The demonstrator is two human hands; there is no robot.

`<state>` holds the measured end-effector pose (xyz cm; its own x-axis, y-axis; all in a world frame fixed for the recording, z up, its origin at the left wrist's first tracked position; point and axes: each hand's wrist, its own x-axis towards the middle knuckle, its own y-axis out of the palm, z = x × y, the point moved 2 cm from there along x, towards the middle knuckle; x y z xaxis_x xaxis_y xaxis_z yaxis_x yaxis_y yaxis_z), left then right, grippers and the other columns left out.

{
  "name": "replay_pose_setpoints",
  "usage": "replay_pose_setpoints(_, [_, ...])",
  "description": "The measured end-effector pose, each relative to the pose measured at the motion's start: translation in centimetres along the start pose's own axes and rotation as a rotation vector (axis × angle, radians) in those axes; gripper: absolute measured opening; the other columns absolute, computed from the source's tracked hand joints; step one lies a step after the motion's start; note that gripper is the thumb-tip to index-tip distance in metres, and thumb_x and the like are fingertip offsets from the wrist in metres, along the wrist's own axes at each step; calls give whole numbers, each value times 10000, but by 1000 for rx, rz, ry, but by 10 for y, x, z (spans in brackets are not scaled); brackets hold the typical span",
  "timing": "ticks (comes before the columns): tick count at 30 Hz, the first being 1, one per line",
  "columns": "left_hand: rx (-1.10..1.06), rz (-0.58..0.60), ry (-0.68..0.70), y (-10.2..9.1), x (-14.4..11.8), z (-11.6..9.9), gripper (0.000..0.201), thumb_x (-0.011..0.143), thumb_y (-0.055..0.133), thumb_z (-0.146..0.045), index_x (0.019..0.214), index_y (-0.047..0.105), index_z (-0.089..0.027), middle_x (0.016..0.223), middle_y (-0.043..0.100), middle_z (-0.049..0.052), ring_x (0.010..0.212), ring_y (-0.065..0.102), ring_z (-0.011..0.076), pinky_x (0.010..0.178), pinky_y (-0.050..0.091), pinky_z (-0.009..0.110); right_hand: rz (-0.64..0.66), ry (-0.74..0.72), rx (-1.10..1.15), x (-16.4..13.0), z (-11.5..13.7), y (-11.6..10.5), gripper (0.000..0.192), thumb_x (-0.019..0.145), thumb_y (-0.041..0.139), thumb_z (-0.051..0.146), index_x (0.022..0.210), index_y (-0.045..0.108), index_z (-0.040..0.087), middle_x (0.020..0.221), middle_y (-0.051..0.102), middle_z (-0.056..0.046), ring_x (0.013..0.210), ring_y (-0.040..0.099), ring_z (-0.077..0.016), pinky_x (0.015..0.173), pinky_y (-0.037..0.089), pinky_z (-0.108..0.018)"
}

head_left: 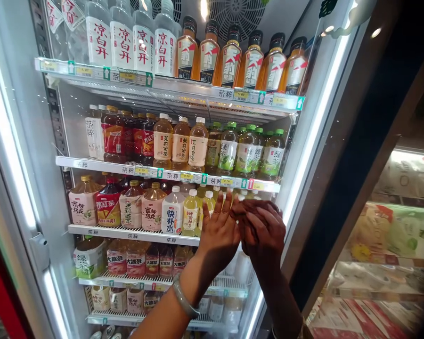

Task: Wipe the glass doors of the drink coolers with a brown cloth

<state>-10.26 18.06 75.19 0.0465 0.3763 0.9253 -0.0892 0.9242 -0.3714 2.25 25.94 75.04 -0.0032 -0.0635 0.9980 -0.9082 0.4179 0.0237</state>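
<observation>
My left hand (219,230), with a pale bangle (184,297) round its wrist, is raised before the drinks cooler, fingers stretched upward and slightly apart. Close against its right side is my right hand (266,233), mostly in shadow. The right fingers are bent and pressed together near the left thumb; whatever lies between them is too dark to make out. Behind both hands stand small yellow drink bottles (191,214) and a white-labelled bottle (172,212), partly covered by the left hand.
Clear-capped water bottles (98,42) and amber bottles (231,59) fill the top shelf. Green tea bottles (247,150) stand below, over a white shelf edge (134,169). Large jugs (84,202) sit lower left. To the right, a dark frame (334,122) borders shelves of packaged goods (406,230).
</observation>
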Motion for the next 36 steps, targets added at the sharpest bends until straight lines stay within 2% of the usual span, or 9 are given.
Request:
replay_pose_setpoints(3, [0, -2, 16, 1, -3, 3, 746, 1009, 518, -298, 1676, 201, -199, 1701, 298, 94, 1641, 32, 209, 1326, -140, 496, -42, 105, -45, -19, -20, -13, 201, 912, 695, 225, 1110, 714, 253, 1207, 663, -73, 1268, 614, -306, 1149, 446, -679])
replay_pose_setpoints(7, [14, -7, 13, 1, -3, 2, 741, 1018, 502, -311, 1678, 187, -192, 1709, 278, 91, 1640, -9, 203, 1327, -131, 496, -150, 259, -49, 3, -31, -11, 280, 896, 709, 267, 1172, 719, 221, 1249, 667, -120, 1270, 620, -357, 1127, 442, -717])
replay_pose_setpoints(10, [8, -20, -2, 2, -6, 2, 717, 1008, 473, -245, 1672, 211, -172, 1708, 286, 101, 1641, 9, 200, 1337, -93, 486, -151, 122, -48, 14, -9, 5, 315, 893, 711, 240, 1208, 708, 236, 1275, 662, -113, 1336, 584, -356, 1143, 464, -670])
replay_pose_setpoints(13, [20, -16, -37, 5, -13, 8, 711, 995, 461, -211, 1669, 236, -179, 1702, 308, 105, 1641, 42, 201, 1342, -64, 490, -40, -4, -44, -10, 11, 12, 357, 889, 739, 210, 1237, 693, 270, 1276, 659, -80, 1361, 566, -316, 1177, 470, -618])
replay_pose_setpoints(18, [81, -6, -40, 5, -24, 18, 771, 965, 508, -214, 1676, 215, -254, 1696, 336, 75, 1643, 24, 206, 1323, -115, 527, 63, 32, -40, -56, -5, -6, 305, 917, 719, 263, 1218, 674, 278, 1286, 646, -84, 1361, 566, -335, 1206, 404, -682])
replay_pose_setpoints(24, [37, 78, -49, 3, -24, 17, 826, 940, 530, -168, 1683, 175, -239, 1727, 254, 66, 1629, -101, 189, 1304, -163, 526, -108, 158, -71, 3, -13, -8, 263, 933, 668, 247, 1195, 685, 254, 1281, 648, -105, 1346, 576, -332, 1187, 421, -647])
replay_pose_setpoints(30, [-34, 188, -108, 6, -22, 20, 687, 979, 549, -235, 1636, 349, -265, 1736, 214, 62, 1627, -64, 240, 1283, -204, 552, 156, -55, -86, -15, 6, 4, 388, 930, 729, 410, 1295, 659, 297, 1402, 614, -64, 1494, 444, -307, 1245, 388, -619])
replay_pose_setpoints(34, [-96, 265, -148, 3, -17, 19, 762, 965, 543, -180, 1665, 258, -280, 1752, 89, 5, 1600, -144, 243, 1258, -240, 559, 353, 63, -174, -28, -11, -18, 291, 950, 695, 461, 1151, 750, 257, 1363, 677, -49, 1484, 482, -267, 1240, 363, -570])
replay_pose_setpoints(36, [-104, 283, -177, 1, -13, 15, 776, 971, 567, -189, 1668, 236, -277, 1753, 18, -20, 1591, -165, 257, 1235, -268, 528, 335, 69, -205, -11, -16, -26, 394, 984, 575, 489, 1201, 738, 203, 1396, 666, -59, 1490, 472, -237, 1228, 333, -511])
